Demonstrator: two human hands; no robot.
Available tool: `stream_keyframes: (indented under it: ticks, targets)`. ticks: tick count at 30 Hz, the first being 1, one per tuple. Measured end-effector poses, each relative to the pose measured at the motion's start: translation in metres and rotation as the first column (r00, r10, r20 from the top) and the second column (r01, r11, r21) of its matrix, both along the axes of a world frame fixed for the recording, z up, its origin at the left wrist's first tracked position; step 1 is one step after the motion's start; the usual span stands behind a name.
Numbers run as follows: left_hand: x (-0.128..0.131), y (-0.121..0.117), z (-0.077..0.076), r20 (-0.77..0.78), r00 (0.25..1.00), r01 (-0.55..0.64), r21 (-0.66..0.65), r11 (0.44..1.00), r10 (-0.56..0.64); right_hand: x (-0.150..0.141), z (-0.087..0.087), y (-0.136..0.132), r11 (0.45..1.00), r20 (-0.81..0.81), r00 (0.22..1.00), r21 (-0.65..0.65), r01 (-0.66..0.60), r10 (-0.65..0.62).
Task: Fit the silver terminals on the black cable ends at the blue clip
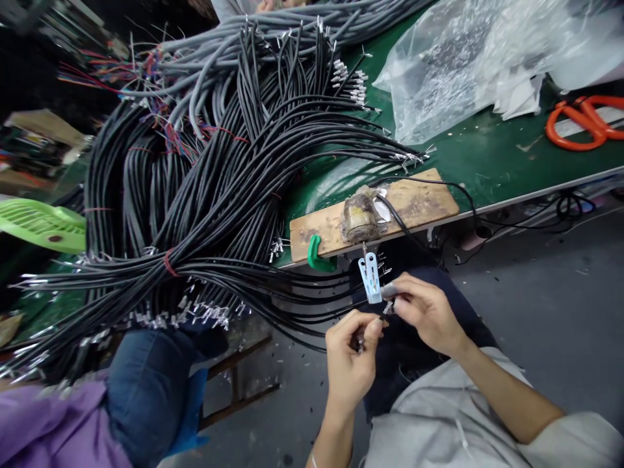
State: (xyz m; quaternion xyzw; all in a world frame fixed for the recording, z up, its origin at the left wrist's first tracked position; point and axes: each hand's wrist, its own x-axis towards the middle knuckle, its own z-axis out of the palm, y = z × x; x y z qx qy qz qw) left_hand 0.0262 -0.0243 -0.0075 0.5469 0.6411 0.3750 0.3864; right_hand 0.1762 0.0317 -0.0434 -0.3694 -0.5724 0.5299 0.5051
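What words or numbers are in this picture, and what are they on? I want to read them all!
There are none that I can read.
Lump on the board: yellowish marks, too blurred to tell if they are letters.
Bag: no readable words.
Peg: no writing that I can see.
Scissors: no writing that I can see.

Workshop heaped with black cables (pixel 219 188)

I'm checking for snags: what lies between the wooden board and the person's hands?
In the head view, a light-blue clip and some black cables lie between the wooden board and the left hand and right hand.
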Motion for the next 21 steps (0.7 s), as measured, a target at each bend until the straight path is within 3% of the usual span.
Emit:
stream_keyframes:
  ticks: [2, 6, 8, 12, 16, 21]
  targets:
    - [0.002, 0.0, 0.0, -0.008, 1.0, -0.015, 0.018, 1.0, 0.015, -0.002, 0.004, -0.002, 0.996, 0.03, 0.999, 0.091, -0.022, 0.019]
    - [0.005, -0.003, 0.0, -0.038, 0.996, -0.082, 0.076, 0.994, 0.085, -0.005, 0.006, -0.01, 0.944, 0.161, 0.98, 0.326, 0.058, -0.116]
    - [0.007, -0.003, -0.001, -0.048, 0.993, -0.104, 0.104, 0.989, 0.11, -0.004, 0.002, -0.011, 0.924, 0.214, 0.966, 0.379, 0.053, -0.144]
    - [0.008, -0.003, -0.004, -0.016, 0.99, -0.135, 0.119, 0.984, 0.138, 0.0, -0.002, -0.006, 0.937, 0.251, 0.942, 0.322, 0.137, -0.224]
    - [0.009, -0.001, -0.007, -0.021, 0.989, -0.141, 0.148, 0.979, 0.145, 0.002, 0.004, -0.002, 0.964, 0.185, 0.963, 0.216, 0.153, -0.195]
    - [0.011, 0.001, -0.01, -0.092, 0.983, -0.136, 0.22, 0.966, 0.159, -0.001, 0.014, -0.007, 0.951, 0.249, 0.941, 0.264, 0.161, -0.228]
